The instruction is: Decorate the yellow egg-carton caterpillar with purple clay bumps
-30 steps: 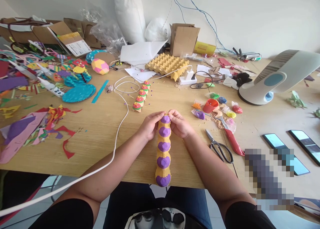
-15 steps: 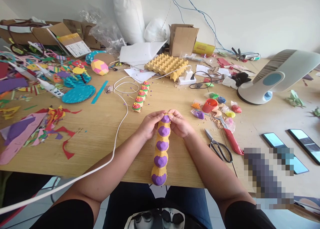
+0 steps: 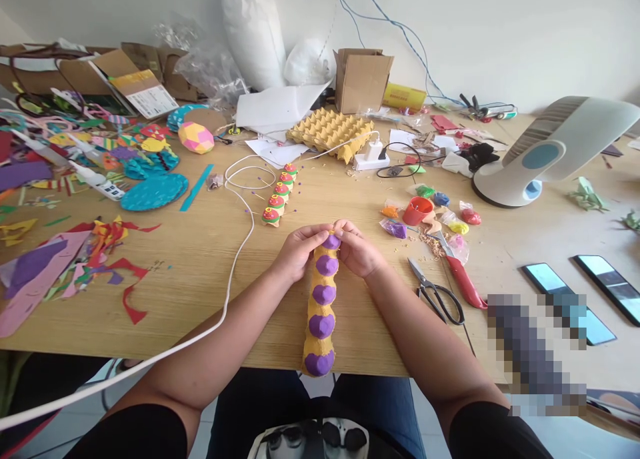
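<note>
A yellow egg-carton strip (image 3: 320, 310) with several purple clay-covered bumps points lengthwise from the table's front edge towards the back. At its far end, my left hand (image 3: 299, 252) pinches the left side with thumb and fingers. My right hand (image 3: 357, 249) pinches the same end from the right, so the fingertips of both hands nearly meet over the farthest purple bump. What lies under the fingertips is hidden. Beyond my left hand lies a smaller strip with red and green bumps (image 3: 280, 194), with pins scattered around it.
Scissors (image 3: 436, 292) and a red-handled knife (image 3: 465, 282) lie right of my right arm. Clay packets surround a red cup (image 3: 419, 211). A white cable (image 3: 233, 272) crosses over my left forearm. A yellow egg tray (image 3: 330, 132), a fan (image 3: 545, 152) and two phones (image 3: 570, 303) also occupy the table.
The view has shifted slightly. Both hands keep their pinch at the strip's far end, and the strip has barely moved.
</note>
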`<act>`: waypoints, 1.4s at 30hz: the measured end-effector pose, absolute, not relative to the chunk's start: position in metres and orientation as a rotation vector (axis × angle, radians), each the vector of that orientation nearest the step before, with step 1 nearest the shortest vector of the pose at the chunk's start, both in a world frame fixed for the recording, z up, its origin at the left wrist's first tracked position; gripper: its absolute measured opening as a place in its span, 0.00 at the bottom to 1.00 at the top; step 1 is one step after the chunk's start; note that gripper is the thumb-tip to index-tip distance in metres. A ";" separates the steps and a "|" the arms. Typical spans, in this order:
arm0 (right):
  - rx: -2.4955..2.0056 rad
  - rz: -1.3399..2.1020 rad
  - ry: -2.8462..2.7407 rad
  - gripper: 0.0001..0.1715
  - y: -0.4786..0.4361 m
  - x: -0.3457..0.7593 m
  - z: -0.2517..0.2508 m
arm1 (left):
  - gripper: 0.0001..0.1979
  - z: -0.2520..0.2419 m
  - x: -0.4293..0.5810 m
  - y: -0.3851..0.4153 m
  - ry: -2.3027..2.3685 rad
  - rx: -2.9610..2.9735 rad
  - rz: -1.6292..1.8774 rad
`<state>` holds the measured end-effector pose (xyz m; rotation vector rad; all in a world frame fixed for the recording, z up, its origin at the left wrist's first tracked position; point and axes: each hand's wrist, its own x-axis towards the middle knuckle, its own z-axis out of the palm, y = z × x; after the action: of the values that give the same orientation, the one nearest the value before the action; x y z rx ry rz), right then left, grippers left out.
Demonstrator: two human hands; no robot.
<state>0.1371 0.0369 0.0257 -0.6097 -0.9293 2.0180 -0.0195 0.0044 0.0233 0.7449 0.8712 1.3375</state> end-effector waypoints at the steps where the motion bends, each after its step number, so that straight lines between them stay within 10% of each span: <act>1: -0.608 2.021 -0.925 0.16 0.037 0.137 0.026 | 0.15 0.023 -0.019 0.005 0.870 0.743 1.340; 42: -0.718 1.875 -1.073 0.21 0.045 0.139 0.018 | 0.28 0.018 -0.035 0.017 0.984 1.007 1.282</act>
<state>0.1391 0.0450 0.0182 -0.7181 -1.0733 1.8747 -0.0351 0.0167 0.0180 1.0074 0.9845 1.2820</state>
